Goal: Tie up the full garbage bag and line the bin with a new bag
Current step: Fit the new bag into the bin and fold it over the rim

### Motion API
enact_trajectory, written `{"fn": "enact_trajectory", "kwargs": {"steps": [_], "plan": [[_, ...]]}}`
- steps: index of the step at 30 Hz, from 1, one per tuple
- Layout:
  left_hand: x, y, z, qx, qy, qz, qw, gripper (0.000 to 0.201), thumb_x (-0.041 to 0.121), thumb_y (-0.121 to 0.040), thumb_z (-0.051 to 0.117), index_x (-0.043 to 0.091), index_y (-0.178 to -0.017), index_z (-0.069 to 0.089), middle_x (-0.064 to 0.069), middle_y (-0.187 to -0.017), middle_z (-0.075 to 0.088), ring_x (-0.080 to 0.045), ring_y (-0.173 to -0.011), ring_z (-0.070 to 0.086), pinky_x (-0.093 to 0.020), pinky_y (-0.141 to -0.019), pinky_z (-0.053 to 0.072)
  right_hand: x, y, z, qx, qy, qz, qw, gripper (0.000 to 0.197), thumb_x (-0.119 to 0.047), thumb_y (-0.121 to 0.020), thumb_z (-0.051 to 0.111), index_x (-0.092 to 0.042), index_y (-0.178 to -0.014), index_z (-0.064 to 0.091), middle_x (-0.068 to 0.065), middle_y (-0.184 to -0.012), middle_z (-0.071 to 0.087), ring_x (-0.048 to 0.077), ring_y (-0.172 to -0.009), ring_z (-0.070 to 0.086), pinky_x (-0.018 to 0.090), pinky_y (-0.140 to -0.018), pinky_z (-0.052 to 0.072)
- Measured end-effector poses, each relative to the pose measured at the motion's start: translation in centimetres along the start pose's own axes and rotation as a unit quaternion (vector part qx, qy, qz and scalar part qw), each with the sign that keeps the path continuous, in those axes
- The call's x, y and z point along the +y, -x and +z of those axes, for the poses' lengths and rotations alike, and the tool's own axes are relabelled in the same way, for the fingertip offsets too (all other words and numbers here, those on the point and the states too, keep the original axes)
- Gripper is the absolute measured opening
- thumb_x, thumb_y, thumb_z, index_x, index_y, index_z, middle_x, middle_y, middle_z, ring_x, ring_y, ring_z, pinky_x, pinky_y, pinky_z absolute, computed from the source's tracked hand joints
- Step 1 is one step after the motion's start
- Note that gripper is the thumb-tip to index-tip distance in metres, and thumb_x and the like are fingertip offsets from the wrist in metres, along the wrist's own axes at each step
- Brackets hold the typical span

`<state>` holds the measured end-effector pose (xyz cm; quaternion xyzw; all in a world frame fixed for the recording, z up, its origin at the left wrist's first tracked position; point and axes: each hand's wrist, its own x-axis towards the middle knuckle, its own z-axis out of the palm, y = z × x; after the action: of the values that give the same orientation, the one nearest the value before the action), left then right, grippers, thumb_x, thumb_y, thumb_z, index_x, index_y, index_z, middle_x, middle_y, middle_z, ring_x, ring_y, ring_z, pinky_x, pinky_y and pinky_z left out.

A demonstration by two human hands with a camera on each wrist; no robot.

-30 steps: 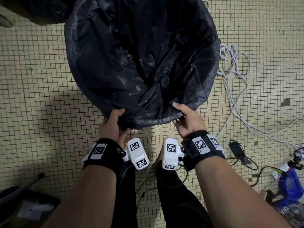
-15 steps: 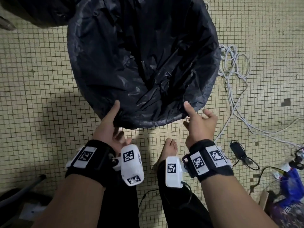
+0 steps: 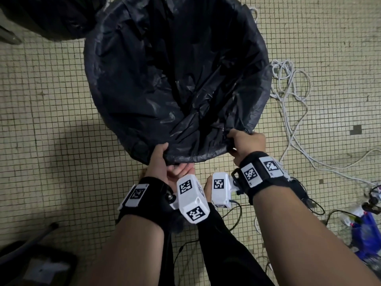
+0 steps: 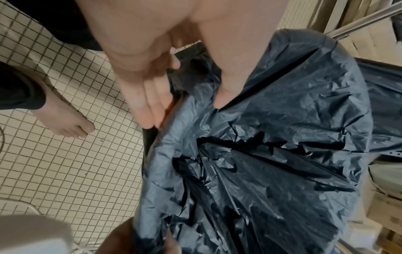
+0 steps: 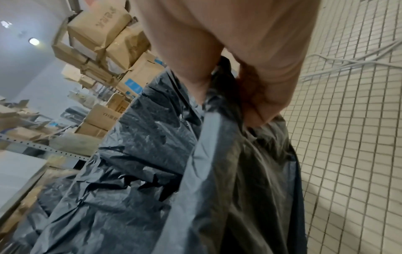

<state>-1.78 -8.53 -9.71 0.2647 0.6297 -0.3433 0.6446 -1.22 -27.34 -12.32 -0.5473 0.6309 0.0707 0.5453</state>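
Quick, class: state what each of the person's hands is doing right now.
Left hand: pinching the near rim of the black bag, thumb on top, fingers beneath.
Right hand: closed, gripping the bag's rim.

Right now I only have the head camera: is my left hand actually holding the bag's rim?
Observer: In the left wrist view, the left hand has its thumb on top of the black bag and straight fingers outside the rim, with plastic between them.
Operator: And the right hand?
Observer: The right wrist view shows the right hand with its fingers curled round a bunched fold of the rim.
Operator: What's beyond the bag?
Observer: Cardboard boxes stacked on shelving.
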Motion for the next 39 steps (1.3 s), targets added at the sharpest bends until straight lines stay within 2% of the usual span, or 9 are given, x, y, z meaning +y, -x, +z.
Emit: {"fn": "enact_trajectory", "kwargs": {"steps": [3, 8, 14, 19, 22, 25, 29, 33, 39], "plan": [[-0.6, 0.2, 0.4, -0.021, -0.017, 0.001, 1.000, 0.044, 0.050, -0.090, 0.063, 0.009, -0.079, 0.051, -0.014, -0.079, 0.055, -0.028, -0.083, 0.067, -0.045, -0.100, 0.052, 0.0, -0.1, 0.4, -0.001, -0.017, 0.010, 1.000, 0.023, 0.004, -0.067, 0.073, 0.000, -0.089, 0.067, 0.021, -0.090, 0.073, 0.034, -0.071, 0.071, 0.052, -0.069, 0.062], [-1.0, -0.1, 1.7, -0.011, -0.015, 0.024, 1.000, 0.034, 0.031, -0.102, 0.049, 0.015, -0.073, 0.044, -0.005, -0.072, 0.039, -0.021, -0.062, 0.040, -0.036, -0.100, 0.048, 0.2, -0.3, 1.0, 0.030, 0.004, -0.014, 0.999, 0.020, 0.001, -0.063, 0.078, -0.004, -0.079, 0.067, 0.013, -0.081, 0.073, 0.034, -0.073, 0.073, 0.049, -0.070, 0.063], [-1.6, -1.1, 2.4, 0.048, -0.092, 0.085, 0.991, 0.026, 0.022, -0.093, 0.055, 0.003, -0.076, 0.056, -0.007, -0.051, 0.042, -0.017, -0.044, 0.040, -0.030, -0.057, 0.049, 0.2, -0.2, 0.8, 0.006, -0.005, -0.018, 1.000, 0.021, 0.003, -0.067, 0.077, -0.005, -0.082, 0.065, 0.013, -0.084, 0.073, 0.031, -0.076, 0.073, 0.044, -0.073, 0.063], [0.4, -2.1, 0.8, 0.100, -0.127, 0.098, 0.982, 0.041, 0.027, -0.065, 0.064, 0.003, -0.097, 0.067, -0.017, -0.097, 0.071, -0.029, -0.074, 0.062, -0.038, -0.070, 0.052, 1.4, 1.1, -0.3, -0.087, -0.051, 0.001, 0.995, 0.039, -0.007, -0.071, 0.072, -0.005, -0.108, 0.058, 0.010, -0.090, 0.072, 0.020, -0.074, 0.069, 0.028, -0.056, 0.057], [2.0, -2.4, -0.2, 0.165, -0.096, 0.120, 0.974, 0.042, 0.022, -0.063, 0.066, 0.002, -0.100, 0.065, -0.013, -0.084, 0.070, -0.026, -0.059, 0.063, -0.036, -0.059, 0.056, 2.3, 1.3, -0.7, -0.052, -0.063, -0.035, 0.996, 0.041, -0.017, -0.066, 0.073, -0.010, -0.101, 0.054, 0.009, -0.090, 0.072, 0.020, -0.076, 0.070, 0.035, -0.065, 0.061], [3.4, -2.2, -0.8, 0.139, -0.104, 0.110, 0.979, 0.053, 0.019, -0.071, 0.062, 0.004, -0.122, 0.061, -0.013, -0.111, 0.069, -0.033, -0.090, 0.069, -0.047, -0.070, 0.058, 2.8, 1.6, -0.3, -0.037, 0.004, -0.074, 0.997, 0.032, -0.018, -0.063, 0.073, -0.008, -0.091, 0.062, 0.011, -0.087, 0.074, 0.028, -0.078, 0.073, 0.045, -0.070, 0.063], [4.8, -1.3, -1.8, 0.086, -0.152, 0.098, 0.980, 0.025, 0.023, -0.082, 0.070, 0.006, -0.101, 0.066, -0.009, -0.095, 0.066, -0.027, -0.070, 0.063, -0.030, -0.053, 0.055, 3.4, 1.7, 1.1, -0.027, 0.009, -0.051, 0.998, 0.022, -0.011, -0.068, 0.073, -0.008, -0.089, 0.068, 0.010, -0.085, 0.075, 0.031, -0.080, 0.073, 0.048, -0.076, 0.062], [4.1, -0.4, -3.3, -0.017, -0.094, 0.078, 0.992, 0.056, 0.039, -0.074, 0.085, 0.005, -0.111, 0.062, -0.010, -0.087, 0.062, -0.024, -0.064, 0.057, -0.033, -0.061, 0.047, 3.3, 1.7, 1.8, -0.012, -0.019, -0.026, 0.999, 0.016, 0.000, -0.071, 0.073, -0.007, -0.086, 0.069, 0.008, -0.082, 0.076, 0.032, -0.078, 0.074, 0.046, -0.071, 0.063], [2.2, -1.6, -3.4, 0.062, -0.069, 0.165, 0.982, 0.018, 0.014, -0.086, 0.072, 0.010, -0.076, 0.057, -0.011, -0.062, 0.053, -0.011, -0.041, 0.055, -0.021, -0.070, 0.058, 3.2, 1.7, 2.0, 0.004, -0.038, 0.009, 0.999, 0.020, 0.003, -0.073, 0.074, -0.007, -0.088, 0.067, 0.010, -0.084, 0.075, 0.032, -0.077, 0.073, 0.041, -0.064, 0.063]]}}
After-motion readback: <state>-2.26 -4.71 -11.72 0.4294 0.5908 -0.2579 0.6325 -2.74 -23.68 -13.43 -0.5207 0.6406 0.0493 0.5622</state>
